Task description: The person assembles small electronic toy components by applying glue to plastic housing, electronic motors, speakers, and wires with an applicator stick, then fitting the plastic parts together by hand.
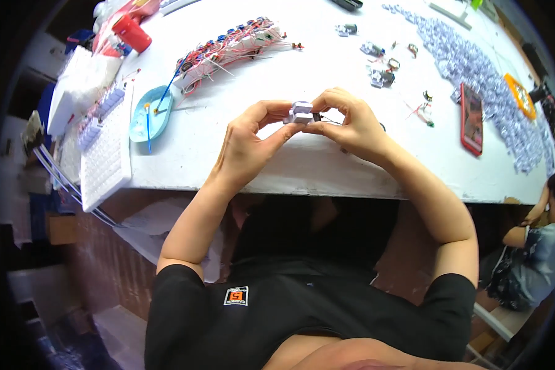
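Between both hands, above the near part of the white table, is a small pale grey plastic housing. My left hand pinches its left side with thumb and fingertips. From the right, the thumb and fingers of my right hand grip it at a dark end piece, where a thin wire shows. My fingers cover part of the housing, so its inner details cannot be made out. Several similar grey and black parts lie beyond my right hand, with small wired pieces near them.
A blue dish with thin blue sticks stands at left, beside a white tray. Behind it lie a bundle of wired parts and a red cup. At right are a red-edged phone, many small grey pieces and a seated person.
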{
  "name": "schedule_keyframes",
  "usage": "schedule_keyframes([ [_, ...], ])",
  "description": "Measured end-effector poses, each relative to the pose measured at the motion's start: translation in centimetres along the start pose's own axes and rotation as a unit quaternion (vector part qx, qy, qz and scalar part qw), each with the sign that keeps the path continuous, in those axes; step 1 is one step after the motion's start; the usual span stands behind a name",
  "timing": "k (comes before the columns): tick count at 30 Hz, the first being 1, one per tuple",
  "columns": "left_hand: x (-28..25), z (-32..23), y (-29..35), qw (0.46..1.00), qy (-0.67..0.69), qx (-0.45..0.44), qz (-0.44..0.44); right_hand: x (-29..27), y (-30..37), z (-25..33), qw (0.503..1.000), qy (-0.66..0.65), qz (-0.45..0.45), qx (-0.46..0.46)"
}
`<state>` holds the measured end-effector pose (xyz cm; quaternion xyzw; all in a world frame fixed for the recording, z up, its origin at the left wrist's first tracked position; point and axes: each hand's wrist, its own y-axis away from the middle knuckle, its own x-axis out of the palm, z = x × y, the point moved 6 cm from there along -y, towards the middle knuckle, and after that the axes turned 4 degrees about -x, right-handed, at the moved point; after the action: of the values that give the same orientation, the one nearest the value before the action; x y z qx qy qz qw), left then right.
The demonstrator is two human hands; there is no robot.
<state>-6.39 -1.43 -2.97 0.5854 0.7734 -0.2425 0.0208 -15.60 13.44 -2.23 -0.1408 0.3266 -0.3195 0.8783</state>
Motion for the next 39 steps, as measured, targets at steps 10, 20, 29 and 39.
schedule_keyframes([
  [10, -2.8, -6.9, 2.7, 0.981, -0.118, 0.129, -0.083, 1.0, 0.3, 3.6, 0.993, -0.119, -0.007, -0.004],
  [20, -7.4, -10.4, 6.8, 0.983, -0.112, 0.138, -0.036, 5.1, 0.1, 8.6, 0.99, -0.102, -0.064, -0.07],
  [29, -14.3, -12.1, 9.0, 0.981, -0.129, 0.109, -0.09, 10.2, -6.0, 13.3, 0.972, -0.207, -0.02, -0.109],
  [39, -33.2, -2.1, 14.5, 0.834, -0.379, -0.049, -0.398, 8.7, -1.6, 16.1, 0.968, -0.219, -0.023, -0.119],
])
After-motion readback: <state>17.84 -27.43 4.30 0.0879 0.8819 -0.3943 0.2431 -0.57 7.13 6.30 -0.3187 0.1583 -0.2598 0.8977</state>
